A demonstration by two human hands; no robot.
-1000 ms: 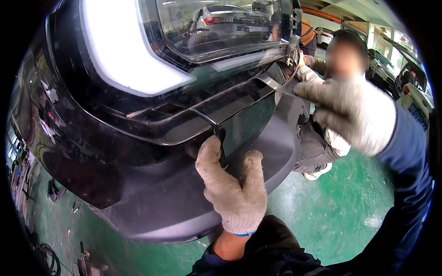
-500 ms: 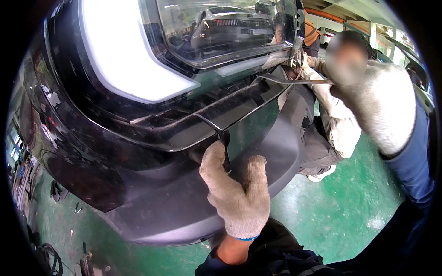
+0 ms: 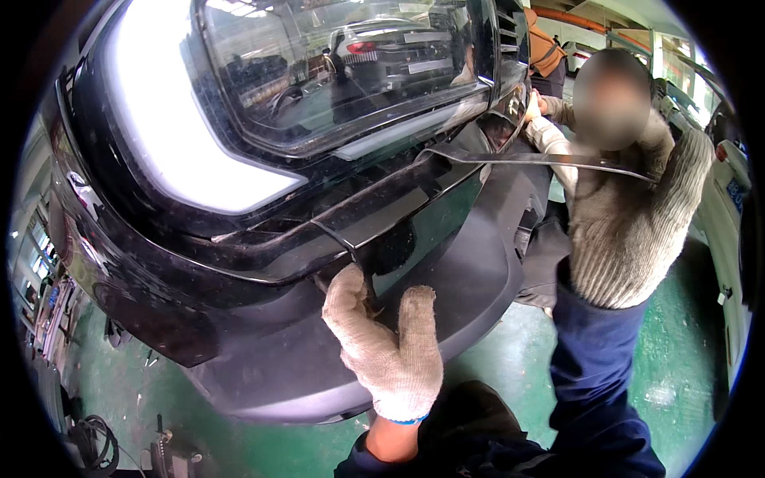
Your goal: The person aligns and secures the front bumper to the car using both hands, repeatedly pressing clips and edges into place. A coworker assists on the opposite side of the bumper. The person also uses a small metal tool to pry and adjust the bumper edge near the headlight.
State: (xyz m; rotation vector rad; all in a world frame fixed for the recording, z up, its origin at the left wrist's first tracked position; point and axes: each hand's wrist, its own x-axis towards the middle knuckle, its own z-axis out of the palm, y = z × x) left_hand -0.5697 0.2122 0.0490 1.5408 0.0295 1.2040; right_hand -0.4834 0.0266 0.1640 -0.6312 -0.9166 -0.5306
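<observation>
The dark vehicle end (image 3: 135, 239) has a C-shaped white light (image 3: 167, 159) beside glass and a grey lower bumper (image 3: 295, 382). My left hand (image 3: 382, 338), in a knit glove, has its thumb and fingers apart at a seam (image 3: 347, 247) in the black trim; some fingertips are partly hidden against the panel. At the right, my gloved right hand (image 3: 629, 231) grips the far end of a long, flat metal strip (image 3: 542, 159). The strip's other end is bent and lies at the gap along the upper trim.
A crouching co-worker (image 3: 562, 151), face blurred, has hands at the panel's far edge. A person in orange (image 3: 542, 36) stands behind. A white car (image 3: 729, 271) is at the right. Cables (image 3: 96, 442) and tools lie on the green floor (image 3: 653, 382), lower left and right.
My right hand has turned more upright, its forearm now rising from below, and the strip's near end has dropped. The view has shifted slightly; my left hand stays at the seam.
</observation>
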